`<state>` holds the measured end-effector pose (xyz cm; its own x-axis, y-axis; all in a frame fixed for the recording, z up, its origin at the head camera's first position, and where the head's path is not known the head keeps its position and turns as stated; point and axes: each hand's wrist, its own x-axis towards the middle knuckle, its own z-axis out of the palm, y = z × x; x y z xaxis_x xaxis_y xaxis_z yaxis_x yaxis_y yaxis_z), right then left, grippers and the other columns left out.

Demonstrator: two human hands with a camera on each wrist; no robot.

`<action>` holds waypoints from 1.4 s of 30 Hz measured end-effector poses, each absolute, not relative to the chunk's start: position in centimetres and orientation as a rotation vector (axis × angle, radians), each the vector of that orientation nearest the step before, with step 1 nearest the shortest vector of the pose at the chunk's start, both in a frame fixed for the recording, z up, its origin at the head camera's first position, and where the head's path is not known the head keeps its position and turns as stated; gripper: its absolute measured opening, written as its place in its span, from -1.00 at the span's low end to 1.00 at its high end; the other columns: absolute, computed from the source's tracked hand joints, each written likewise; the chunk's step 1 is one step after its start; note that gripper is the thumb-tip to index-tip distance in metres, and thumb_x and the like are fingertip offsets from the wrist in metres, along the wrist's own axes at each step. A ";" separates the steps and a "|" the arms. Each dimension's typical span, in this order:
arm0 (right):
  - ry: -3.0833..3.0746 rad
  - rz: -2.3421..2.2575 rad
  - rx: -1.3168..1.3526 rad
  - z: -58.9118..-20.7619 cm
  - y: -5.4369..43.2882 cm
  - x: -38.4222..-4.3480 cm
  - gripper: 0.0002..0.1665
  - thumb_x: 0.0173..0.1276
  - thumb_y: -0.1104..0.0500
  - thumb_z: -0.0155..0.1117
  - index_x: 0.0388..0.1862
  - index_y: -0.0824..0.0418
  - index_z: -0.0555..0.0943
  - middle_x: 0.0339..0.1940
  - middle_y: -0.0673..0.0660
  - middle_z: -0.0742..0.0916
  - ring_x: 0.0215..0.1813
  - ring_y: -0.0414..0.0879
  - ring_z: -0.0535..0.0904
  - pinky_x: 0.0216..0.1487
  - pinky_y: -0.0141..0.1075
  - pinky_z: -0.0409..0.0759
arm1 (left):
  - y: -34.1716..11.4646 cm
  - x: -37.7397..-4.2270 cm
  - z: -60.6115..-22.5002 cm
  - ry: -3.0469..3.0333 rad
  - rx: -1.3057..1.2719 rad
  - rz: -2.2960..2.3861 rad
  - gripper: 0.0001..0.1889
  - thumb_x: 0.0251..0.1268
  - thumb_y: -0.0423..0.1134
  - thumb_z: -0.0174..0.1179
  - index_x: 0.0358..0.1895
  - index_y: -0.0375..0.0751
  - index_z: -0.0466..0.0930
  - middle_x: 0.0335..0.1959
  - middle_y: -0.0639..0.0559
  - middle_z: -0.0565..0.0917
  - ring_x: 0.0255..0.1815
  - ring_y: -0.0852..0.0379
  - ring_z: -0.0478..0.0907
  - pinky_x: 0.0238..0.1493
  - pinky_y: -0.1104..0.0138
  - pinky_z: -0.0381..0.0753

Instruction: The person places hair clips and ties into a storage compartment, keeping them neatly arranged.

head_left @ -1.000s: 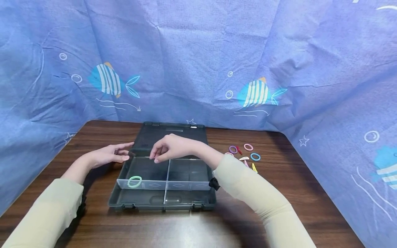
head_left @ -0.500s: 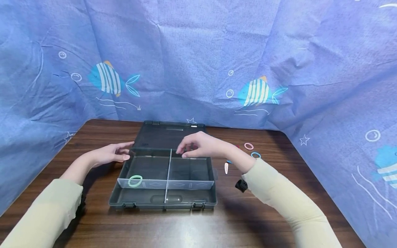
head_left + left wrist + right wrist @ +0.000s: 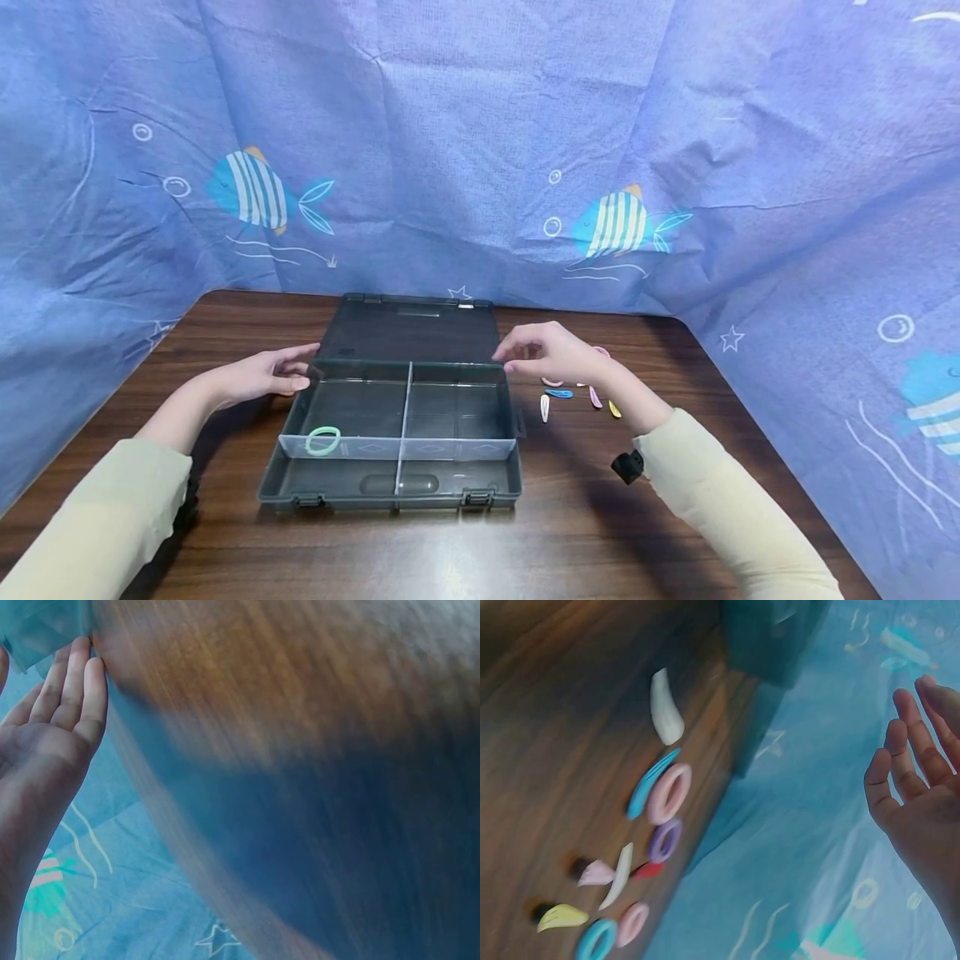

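Note:
A dark translucent organizer box lies with its lid folded back behind it. Clear dividers split it into several compartments. Toward the front left, a light green hair tie overlaps the long divider in the head view. My left hand is at the box's back left corner, fingers extended and fingertips right at its side. Over the back right corner hovers my right hand, fingers loosely bent, with nothing between them; the right wrist view shows the same bare hand.
Right of the box lie hair clips and hair ties: a white clip, a blue clip, a yellow clip, a purple hair tie and several others. A blue fish-print curtain stands behind the wooden table.
My right hand has moved right, from above the box's left back compartment to its back right corner, uncovering the compartments. My left hand has stayed in place.

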<state>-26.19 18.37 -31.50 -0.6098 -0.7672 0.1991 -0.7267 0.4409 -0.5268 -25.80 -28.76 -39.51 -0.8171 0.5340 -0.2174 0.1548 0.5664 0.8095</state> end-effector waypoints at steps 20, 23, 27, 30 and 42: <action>2.908 -1.021 -0.849 -36.0 29.2 -27.3 -0.81 0.20 0.21 0.37 -0.18 0.14 0.69 -0.43 0.01 0.68 -0.42 -0.15 0.52 -0.43 -0.37 0.46 | -28.9 -25.9 -39.4 2.358 0.530 1.169 -0.23 0.40 -0.13 0.06 0.51 -0.25 -0.16 0.41 -0.46 0.11 0.40 -0.35 0.09 0.14 0.19 0.44; 2.927 -1.037 -0.758 -36.7 30.4 -27.5 -0.77 0.21 0.19 0.37 -0.14 0.19 0.69 -0.35 0.06 0.71 -0.37 -0.17 0.57 -0.37 -0.37 0.51 | -28.8 -25.8 -39.4 2.339 0.530 1.185 -0.23 0.41 -0.14 0.06 0.50 -0.26 -0.18 0.42 -0.46 0.08 0.41 -0.36 0.06 0.16 0.15 0.44; 2.930 -1.100 -0.674 -37.6 31.6 -27.6 -0.76 0.21 0.22 0.36 -0.12 0.21 0.67 -0.17 0.16 0.75 -0.35 -0.18 0.62 -0.34 -0.39 0.54 | -28.7 -25.7 -39.5 2.329 0.531 1.201 -0.24 0.41 -0.15 0.05 0.51 -0.26 -0.17 0.43 -0.44 0.06 0.42 -0.35 0.04 0.19 0.10 0.42; 2.970 -1.106 -0.645 -38.2 32.5 -27.8 -0.75 0.20 0.25 0.36 -0.12 0.25 0.67 -0.11 0.20 0.74 -0.37 -0.19 0.63 -0.35 -0.41 0.53 | -28.7 -25.7 -39.7 2.331 0.530 1.206 -0.24 0.41 -0.15 0.05 0.51 -0.24 -0.16 0.43 -0.43 0.07 0.42 -0.35 0.05 0.18 0.12 0.43; 3.046 -1.072 -0.496 -40.1 35.0 -28.5 -0.76 0.18 0.24 0.38 -0.16 0.29 0.68 -0.28 0.20 0.76 -0.41 -0.23 0.59 -0.40 -0.43 0.49 | -28.7 -25.8 -39.9 2.310 0.514 1.246 -0.25 0.41 -0.16 0.06 0.51 -0.24 -0.16 0.44 -0.42 0.04 0.38 -0.32 0.18 0.13 0.23 0.48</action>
